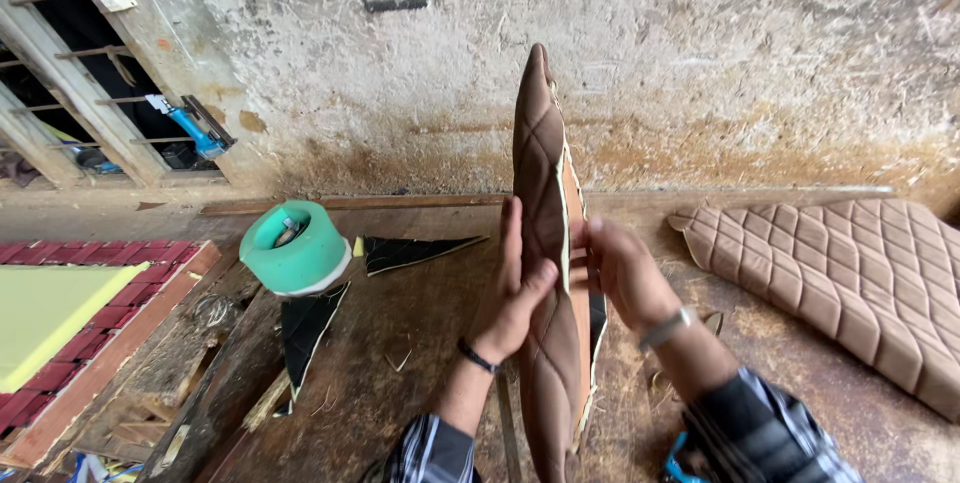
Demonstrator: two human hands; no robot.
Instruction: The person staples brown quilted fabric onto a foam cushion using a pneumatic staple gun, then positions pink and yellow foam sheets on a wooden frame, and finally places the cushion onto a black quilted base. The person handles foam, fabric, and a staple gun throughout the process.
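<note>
A long brown quilted panel [541, 143] with a foam backing stands on edge, upright, over the wooden workbench [420, 343]. My left hand [512, 288] presses flat against its brown quilted side, thumb hooked around the edge. My right hand [620, 268] pinches the orange and white backing edge from the other side. A watch sits on my right wrist and a dark band on my left wrist.
A second brown quilted panel [850, 273] lies flat at the right. A green tape roll [296, 246] and black triangular offcuts [410, 251] rest on the left. Red quilted material with yellow foam [60, 313] lies far left. A rough plaster wall [650, 53] rises behind.
</note>
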